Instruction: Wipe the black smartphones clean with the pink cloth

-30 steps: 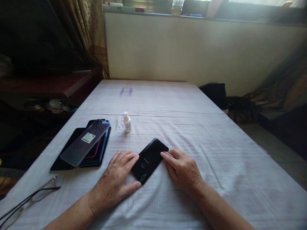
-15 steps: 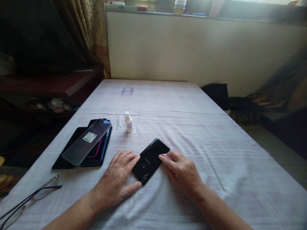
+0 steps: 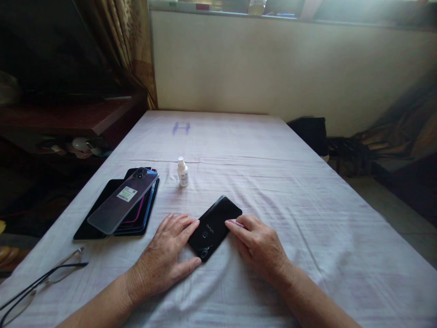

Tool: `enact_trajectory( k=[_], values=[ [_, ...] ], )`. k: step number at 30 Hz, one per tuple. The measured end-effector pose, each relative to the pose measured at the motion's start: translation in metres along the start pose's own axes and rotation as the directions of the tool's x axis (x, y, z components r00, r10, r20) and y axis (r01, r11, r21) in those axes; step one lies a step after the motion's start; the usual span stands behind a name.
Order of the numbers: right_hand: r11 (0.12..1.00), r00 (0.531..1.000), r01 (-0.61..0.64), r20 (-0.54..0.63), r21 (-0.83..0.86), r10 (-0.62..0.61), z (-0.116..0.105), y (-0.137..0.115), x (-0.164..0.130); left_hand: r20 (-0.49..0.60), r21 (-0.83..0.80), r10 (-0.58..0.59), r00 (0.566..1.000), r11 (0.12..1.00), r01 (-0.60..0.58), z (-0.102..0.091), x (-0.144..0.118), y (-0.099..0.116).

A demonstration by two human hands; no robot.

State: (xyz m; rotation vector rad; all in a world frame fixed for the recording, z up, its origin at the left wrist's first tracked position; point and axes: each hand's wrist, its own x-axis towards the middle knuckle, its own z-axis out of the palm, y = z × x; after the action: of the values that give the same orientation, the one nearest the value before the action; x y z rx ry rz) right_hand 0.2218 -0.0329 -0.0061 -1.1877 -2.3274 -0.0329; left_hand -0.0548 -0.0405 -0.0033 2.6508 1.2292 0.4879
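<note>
A black smartphone lies back side up on the cloth, tilted diagonally, its camera corner toward me. My left hand steadies it, with the index finger on its left edge and the thumb at the camera corner; the other fingers rest spread on the cloth. At the phone's right edge, my right hand has its thumb and index finger pinched together. Whatever lies between those fingertips is too small or hidden to make out. Beyond the phone stands a small white bottle with its cap on.
Left of my hands is a pile of several phones, a grey-violet phone with a white label on top. Folded eyeglasses lie at the near left. The pale cloth-covered table reaches a wall; a dark red cabinet stands at left.
The view has tipped down very slightly. Both hands and the phone keep the same positions on the cloth.
</note>
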Motion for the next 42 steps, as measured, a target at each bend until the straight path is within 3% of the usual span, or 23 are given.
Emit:
enact_trajectory(
  k=[9, 17, 23, 31, 36, 42],
  values=[
    [0.989, 0.993, -0.119, -0.017, -0.093, 0.118, -0.001, 0.018, -0.003, -0.011, -0.001, 0.011, 1.0, 1.0, -0.011, 0.0, 0.001, 0.0],
    [0.999, 1.0, 0.023, 0.012, 0.026, -0.024, 0.0, -0.003, 0.001, -0.015, 0.005, 0.022, 1.0, 1.0, -0.022, 0.002, -0.001, -0.001],
    [0.982, 0.988, -0.155, 0.004, -0.105, 0.156, -0.002, 0.02, -0.004, -0.005, -0.005, 0.005, 1.0, 1.0, -0.005, 0.002, -0.001, -0.002],
    [0.975, 0.98, -0.199, -0.022, -0.101, 0.198, 0.0, 0.016, -0.005, -0.018, -0.001, 0.008, 1.0, 1.0, -0.008, 0.003, -0.001, -0.003],
    [0.971, 0.984, -0.167, 0.024, -0.172, 0.174, -0.002, 0.014, -0.005, -0.014, 0.003, 0.008, 1.0, 1.0, -0.008, 0.004, -0.001, -0.004],
    [0.997, 0.998, -0.034, 0.045, -0.071, 0.037, -0.001, -0.002, -0.002, -0.004, -0.006, -0.006, 1.0, 1.0, 0.006, 0.001, 0.0, -0.002]
  ],
)
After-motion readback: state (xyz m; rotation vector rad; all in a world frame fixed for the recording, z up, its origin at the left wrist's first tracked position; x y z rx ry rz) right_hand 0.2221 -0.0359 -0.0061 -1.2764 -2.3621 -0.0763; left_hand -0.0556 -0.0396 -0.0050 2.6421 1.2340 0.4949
